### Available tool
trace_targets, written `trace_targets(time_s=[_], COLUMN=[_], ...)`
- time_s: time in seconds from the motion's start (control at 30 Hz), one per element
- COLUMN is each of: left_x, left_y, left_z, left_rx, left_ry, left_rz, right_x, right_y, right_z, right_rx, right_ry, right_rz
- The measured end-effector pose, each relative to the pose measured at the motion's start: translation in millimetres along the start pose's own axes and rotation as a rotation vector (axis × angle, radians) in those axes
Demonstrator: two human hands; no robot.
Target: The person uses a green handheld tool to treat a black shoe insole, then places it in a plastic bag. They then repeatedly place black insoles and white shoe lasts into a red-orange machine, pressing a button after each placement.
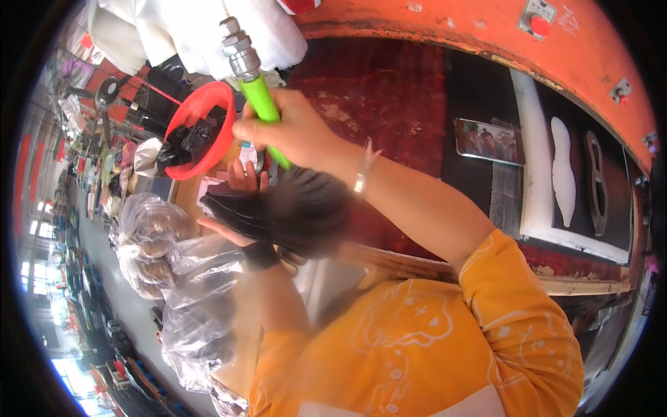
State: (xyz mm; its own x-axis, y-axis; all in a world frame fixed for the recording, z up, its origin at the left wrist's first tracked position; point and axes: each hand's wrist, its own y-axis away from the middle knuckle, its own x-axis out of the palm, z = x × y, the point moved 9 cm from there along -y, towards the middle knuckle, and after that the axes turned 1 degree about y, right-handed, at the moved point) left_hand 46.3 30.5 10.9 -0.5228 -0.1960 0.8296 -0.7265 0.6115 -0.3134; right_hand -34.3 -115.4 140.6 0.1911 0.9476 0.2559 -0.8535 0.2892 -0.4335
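My right hand (302, 132) is closed around a bright green handle or tube (260, 101) topped by a metal hose-type fitting (240, 54). The green part slants down toward a dark ribbed thing (309, 212), blurred and too unclear to name. My left hand (243, 178), below it, holds a black ridged piece (240, 213) with the fingers on its far side and the thumb on its near side. Part of the left palm is hidden behind the black piece.
A red bin (228, 115) with a black bag stands at the left. Clear plastic bags (198, 299) lie nearer. On the dark red press bed (389, 139) to the right are a phone (489, 141), a white sole shape (563, 174) and a cutting die (595, 184). An orange machine beam (445, 24) crosses behind.
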Motion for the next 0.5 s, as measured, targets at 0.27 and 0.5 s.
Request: trace_targets(time_s=[0.27, 0.5], left_x=[0.5, -2.5], left_y=[8.6, 6.8], left_z=[2.7, -13.2], left_rx=[-0.044, 0.134], left_ry=[0.217, -0.151], left_rz=[0.171, -0.139], right_x=[14.3, 30.3], right_y=[-0.9, -2.2], right_z=[-16.0, 65.4], right_rx=[0.043, -0.216], right_ry=[0.147, -0.039], right_rz=[-0.027, -0.075])
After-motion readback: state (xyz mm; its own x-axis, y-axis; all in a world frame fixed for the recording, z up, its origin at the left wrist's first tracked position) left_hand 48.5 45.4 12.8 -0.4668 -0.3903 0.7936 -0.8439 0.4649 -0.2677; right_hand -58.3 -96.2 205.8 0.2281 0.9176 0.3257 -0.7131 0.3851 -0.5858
